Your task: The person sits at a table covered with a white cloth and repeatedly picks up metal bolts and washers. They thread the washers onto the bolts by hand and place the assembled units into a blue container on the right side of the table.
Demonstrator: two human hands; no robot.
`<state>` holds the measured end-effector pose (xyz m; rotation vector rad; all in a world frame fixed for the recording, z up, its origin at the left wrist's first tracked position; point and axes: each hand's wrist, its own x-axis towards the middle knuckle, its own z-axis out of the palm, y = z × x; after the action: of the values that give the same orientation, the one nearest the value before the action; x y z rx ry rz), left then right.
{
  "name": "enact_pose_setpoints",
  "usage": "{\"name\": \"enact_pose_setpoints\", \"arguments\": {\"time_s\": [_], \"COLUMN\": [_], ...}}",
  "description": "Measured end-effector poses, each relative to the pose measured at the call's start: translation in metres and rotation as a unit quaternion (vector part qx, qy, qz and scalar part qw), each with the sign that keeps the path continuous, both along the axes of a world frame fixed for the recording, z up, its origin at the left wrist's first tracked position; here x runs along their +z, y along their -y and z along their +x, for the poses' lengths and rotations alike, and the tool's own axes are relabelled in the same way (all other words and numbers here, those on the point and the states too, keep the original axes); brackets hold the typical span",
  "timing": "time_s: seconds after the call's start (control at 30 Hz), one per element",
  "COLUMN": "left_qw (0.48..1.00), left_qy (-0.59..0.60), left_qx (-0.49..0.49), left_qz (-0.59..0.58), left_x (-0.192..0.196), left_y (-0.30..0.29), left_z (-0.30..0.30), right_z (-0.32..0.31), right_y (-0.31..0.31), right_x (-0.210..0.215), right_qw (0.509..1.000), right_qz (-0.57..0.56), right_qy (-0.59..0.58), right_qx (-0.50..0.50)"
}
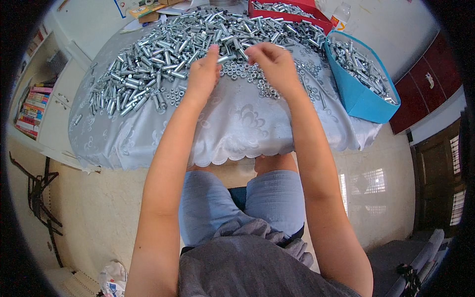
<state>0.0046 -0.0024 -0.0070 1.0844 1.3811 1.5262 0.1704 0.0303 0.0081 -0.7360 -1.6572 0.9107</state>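
Observation:
My left hand (202,76) is closed over the near edge of a pile of silver metal sleeves (163,57), its thumb pointing up. A short silver metal sleeve (225,58) pokes out from its fingers toward the right. Just across from it, my right hand (274,64) has its fingertips pinched together; what they hold, if anything, cannot be made out. Loose hex nuts (242,73) lie scattered on the cloth below and between both hands, and more nuts (267,90) sit beneath the right wrist.
A silver-grey patterned tablecloth (237,126) covers the table. On the right stands a blue bin (363,101) full of bolts, with a red box (324,24) of metal parts and a plastic bottle (341,16) behind it. A bookshelf (37,106) is at far left.

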Motion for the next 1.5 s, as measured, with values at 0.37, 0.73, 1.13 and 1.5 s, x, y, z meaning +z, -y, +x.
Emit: {"name": "enact_pose_setpoints", "arguments": {"time_s": [0.37,0.73,1.13,1.5], "left_qw": [0.991,0.991,0.993,0.994], "left_qy": [0.115,0.116,0.094,0.089], "left_qx": [0.072,0.062,0.059,0.055], "left_qz": [0.004,0.020,0.040,0.040], "left_x": [0.008,0.005,0.000,0.003], "left_y": [0.003,0.003,0.000,0.002], "left_z": [-0.009,-0.007,-0.009,-0.006], "right_z": [0.026,0.038,0.052,0.049], "right_y": [-0.025,-0.024,-0.039,-0.030], "right_x": [-0.019,-0.014,-0.026,-0.019], "right_qw": [0.950,0.875,0.872,0.832], "right_qz": [0.090,-0.098,-0.082,-0.120], "right_qy": [0.188,0.349,0.334,0.408], "right_qx": [-0.231,-0.320,-0.348,-0.357]}}
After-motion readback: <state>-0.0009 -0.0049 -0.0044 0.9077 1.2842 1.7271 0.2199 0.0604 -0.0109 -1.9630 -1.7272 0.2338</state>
